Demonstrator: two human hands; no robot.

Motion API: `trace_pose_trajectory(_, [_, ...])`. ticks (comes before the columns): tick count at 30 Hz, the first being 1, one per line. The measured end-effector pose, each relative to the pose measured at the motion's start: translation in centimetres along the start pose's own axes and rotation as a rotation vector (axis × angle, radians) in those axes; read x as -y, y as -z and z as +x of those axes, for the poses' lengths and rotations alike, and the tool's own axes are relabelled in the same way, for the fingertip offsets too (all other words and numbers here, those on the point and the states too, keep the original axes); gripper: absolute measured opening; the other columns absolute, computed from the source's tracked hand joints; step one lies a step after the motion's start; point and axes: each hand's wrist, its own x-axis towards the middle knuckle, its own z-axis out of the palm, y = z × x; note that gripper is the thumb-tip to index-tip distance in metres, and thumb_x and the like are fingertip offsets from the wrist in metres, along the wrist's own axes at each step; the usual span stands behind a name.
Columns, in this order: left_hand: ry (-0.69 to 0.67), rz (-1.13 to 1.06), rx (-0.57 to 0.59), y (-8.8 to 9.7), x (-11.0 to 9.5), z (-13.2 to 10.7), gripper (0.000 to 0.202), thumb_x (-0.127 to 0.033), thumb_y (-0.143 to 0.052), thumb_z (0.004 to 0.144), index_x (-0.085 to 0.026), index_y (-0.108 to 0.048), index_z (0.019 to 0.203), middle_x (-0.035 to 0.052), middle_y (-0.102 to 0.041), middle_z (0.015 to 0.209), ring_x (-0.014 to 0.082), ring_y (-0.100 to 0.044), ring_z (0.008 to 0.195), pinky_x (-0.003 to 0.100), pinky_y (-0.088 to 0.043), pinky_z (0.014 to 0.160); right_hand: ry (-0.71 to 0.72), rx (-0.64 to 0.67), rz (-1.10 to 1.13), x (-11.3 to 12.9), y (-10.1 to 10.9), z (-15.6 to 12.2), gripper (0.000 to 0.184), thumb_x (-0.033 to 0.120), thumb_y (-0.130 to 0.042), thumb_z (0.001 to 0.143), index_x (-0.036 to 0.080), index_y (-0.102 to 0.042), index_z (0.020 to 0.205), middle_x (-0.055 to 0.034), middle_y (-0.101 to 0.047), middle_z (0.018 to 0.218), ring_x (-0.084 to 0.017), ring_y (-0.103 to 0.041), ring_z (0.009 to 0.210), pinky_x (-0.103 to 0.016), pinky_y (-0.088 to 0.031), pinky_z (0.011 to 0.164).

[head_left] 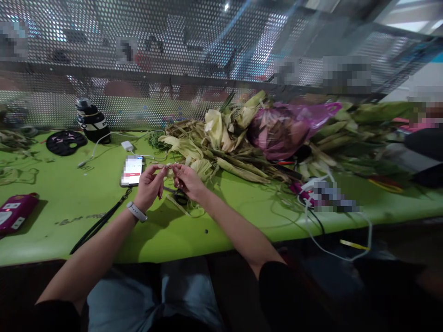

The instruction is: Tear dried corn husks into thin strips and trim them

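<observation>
Fingers: Your left hand (149,185) and right hand (189,180) met tip to tip, the fingers pinched closed on a small pale piece (169,167) — too small for you to make out its exact shape.
Pale piece: It sat between the two sets of fingertips, just above the counter (148,240); the work on it looked under way rather than finished.
Husk pile: Corn husks (238,169) lay heaped beyond and to the right of your fingers, plenty of them left by the look of it; you could not pick out any finished item.
Loose strips: Thin pale strips (180,206) and a black-handled tool (180,198) lay below your right fingers.
Phone: The lit phone (132,171) lay just left of your left fingers, near enough to be nudged; its black strap (100,224) ran toward you beside the forearm.
Counter edge: The near rim ran on your side of the fingers, with green surface between — enough room, it seemed, to lower both hands.
Pink bag: This bag (277,133), amid the husks, crowded the space beyond your right fingers; the left side seemed roomier.
</observation>
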Motion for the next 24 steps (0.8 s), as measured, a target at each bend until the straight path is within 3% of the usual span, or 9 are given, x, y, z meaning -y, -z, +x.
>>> trace_pose_trajectory(8, [-0.071, 0.082, 0.010, 0.2, 0.2, 0.1, 0.023, -0.042, -0.063, 0.086, -0.020, -0.060, 0.093, -0.0101, -0.048, 0.040, 0.0050, -0.039, 0.025, 0.015, -0.031, 0.025, -0.206, 0.098, 0.149, 0.5, 0.2, -0.3, 0.047, 0.047, -0.084, 0.061, 0.018, -0.052, 0.078, 0.0129, -0.042, 0.041, -0.002, -0.029, 0.036, -0.016, -0.024, 0.040])
trace_pose_trajectory(11, [-0.112, 0.095, 0.009, 0.3, 0.6, 0.2, 0.023, -0.041, -0.064, 0.086, -0.019, -0.061, 0.093, -0.0098, -0.049, 0.042, 0.0045, -0.039, 0.024, 0.015, -0.031, 0.024, -0.187, 0.156, 0.203, 0.6, 0.3, -0.4, 0.043, 0.042, -0.084, 0.063, 0.017, -0.056, 0.084, 0.0134, -0.041, 0.040, -0.002, -0.027, 0.035, -0.015, -0.023, 0.040])
trace_pose_trajectory(17, [-0.220, 0.227, 0.030, 0.4, 1.2, -0.1, 0.020, -0.037, -0.062, 0.088, -0.019, -0.064, 0.096, -0.0092, -0.049, 0.044, 0.0044, -0.042, 0.027, 0.014, -0.033, 0.028, -0.187, 0.003, 0.174, 0.3, 0.1, -0.1, 0.041, 0.042, -0.081, 0.066, 0.019, -0.049, 0.071, 0.0119, -0.042, 0.042, -0.003, -0.030, 0.036, -0.018, -0.022, 0.039])
trace_pose_trajectory(20, [-0.313, 0.339, 0.024, 0.7, 1.3, -0.1, 0.018, -0.034, -0.062, 0.088, -0.020, -0.068, 0.096, -0.0073, -0.054, 0.048, 0.0038, -0.044, 0.030, 0.014, -0.033, 0.031, -0.239, 0.062, 0.166, 0.5, 0.0, -0.3, 0.043, 0.046, -0.080, 0.067, 0.019, -0.046, 0.067, 0.0117, -0.041, 0.043, -0.003, -0.029, 0.037, -0.018, -0.023, 0.039])
trace_pose_trajectory(24, [-0.360, 0.410, 0.047, 1.0, 1.4, -0.1, 0.016, -0.030, -0.061, 0.089, -0.020, -0.070, 0.098, -0.0061, -0.056, 0.048, 0.0042, -0.046, 0.031, 0.015, -0.034, 0.034, -0.233, 0.101, 0.198, 0.8, -0.1, -0.7, 0.039, 0.039, -0.082, 0.065, 0.019, -0.050, 0.074, 0.0132, -0.040, 0.042, -0.002, -0.027, 0.037, -0.016, -0.022, 0.040])
